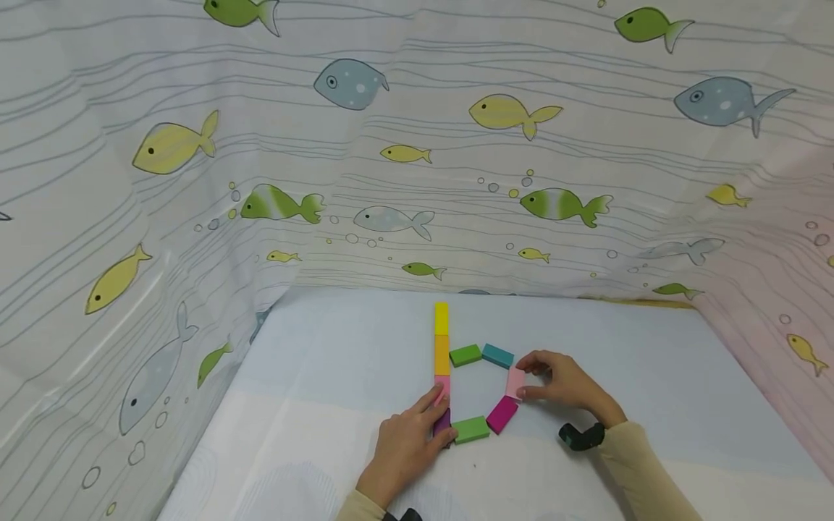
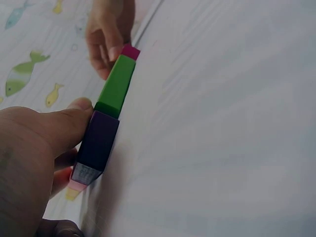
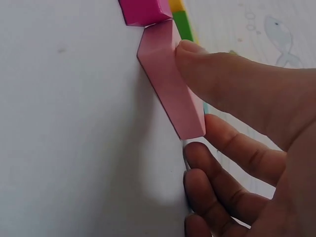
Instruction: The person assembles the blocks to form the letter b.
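My right hand (image 1: 563,380) pinches the light pink block (image 1: 515,382) by its two ends, between thumb and index finger. That block touches the magenta block (image 1: 502,414) in the right wrist view. My left hand (image 1: 407,445) holds the purple block (image 2: 98,140), which it partly hides in the head view, with the thumb near the closer end. Its fingers also reach the pink block (image 1: 443,383) above. An orange block (image 1: 441,354) and a yellow block (image 1: 441,318) continue that straight line. A green block (image 1: 465,355), a blue block (image 1: 498,355) and a lighter green block (image 1: 471,430) complete the curved side.
The blocks lie flat on a white tabletop (image 1: 313,383). A fish-patterned curtain (image 1: 417,181) stands behind and along both sides. A black wrist device (image 1: 582,437) sits at the right wrist.
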Demonstrator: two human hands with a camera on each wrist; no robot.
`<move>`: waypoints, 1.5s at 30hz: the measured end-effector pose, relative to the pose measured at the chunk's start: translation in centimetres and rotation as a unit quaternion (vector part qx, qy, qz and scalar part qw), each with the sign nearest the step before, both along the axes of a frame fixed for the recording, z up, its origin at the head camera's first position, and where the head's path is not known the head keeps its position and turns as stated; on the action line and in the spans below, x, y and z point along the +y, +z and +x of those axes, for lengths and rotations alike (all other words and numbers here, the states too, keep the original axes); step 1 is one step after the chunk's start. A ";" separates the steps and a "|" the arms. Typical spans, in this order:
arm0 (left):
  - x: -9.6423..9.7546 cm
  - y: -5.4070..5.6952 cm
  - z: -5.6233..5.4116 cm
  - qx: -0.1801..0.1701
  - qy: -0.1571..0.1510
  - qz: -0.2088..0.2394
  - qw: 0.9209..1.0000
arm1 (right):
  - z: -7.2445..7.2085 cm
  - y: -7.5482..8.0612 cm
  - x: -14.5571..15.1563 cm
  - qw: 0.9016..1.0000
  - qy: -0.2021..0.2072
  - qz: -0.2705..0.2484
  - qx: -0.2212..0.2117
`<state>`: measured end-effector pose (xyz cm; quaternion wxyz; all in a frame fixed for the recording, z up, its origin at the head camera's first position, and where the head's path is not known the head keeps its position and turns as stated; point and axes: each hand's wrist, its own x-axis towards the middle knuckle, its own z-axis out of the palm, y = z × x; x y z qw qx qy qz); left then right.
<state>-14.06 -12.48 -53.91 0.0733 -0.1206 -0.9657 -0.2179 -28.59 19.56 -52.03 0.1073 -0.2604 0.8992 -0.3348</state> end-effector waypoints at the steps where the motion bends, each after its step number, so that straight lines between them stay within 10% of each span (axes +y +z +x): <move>1: 0.0 0.0 0.0 0.002 0.000 0.001 1.000 | 0.0 0.1 0.0 1.000 0.002 -0.001 -0.001; 33: 0.0 -0.1 0.0 0.015 -0.006 0.009 1.000 | -0.3 -0.1 0.3 1.000 0.010 0.005 -0.014; 45: -0.1 -0.3 0.2 0.032 -0.004 0.007 0.999 | -0.9 -0.4 1.4 0.996 -0.001 -0.039 -0.079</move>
